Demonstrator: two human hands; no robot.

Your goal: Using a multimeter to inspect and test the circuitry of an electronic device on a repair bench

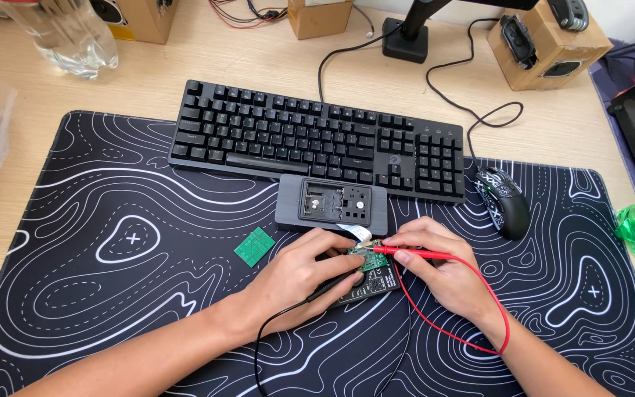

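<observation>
Circuit board (371, 268) between hands — left (304, 273) grips black probe (332, 287), right (435, 268) red probe (413, 254).

A black keyboard (317, 140) lies at twelve o'clock on the patterned desk mat (112, 294), a black mouse (503, 201) at two, a small green board (254, 246) at nine, a clear plastic bottle (67, 37) at eleven
</observation>
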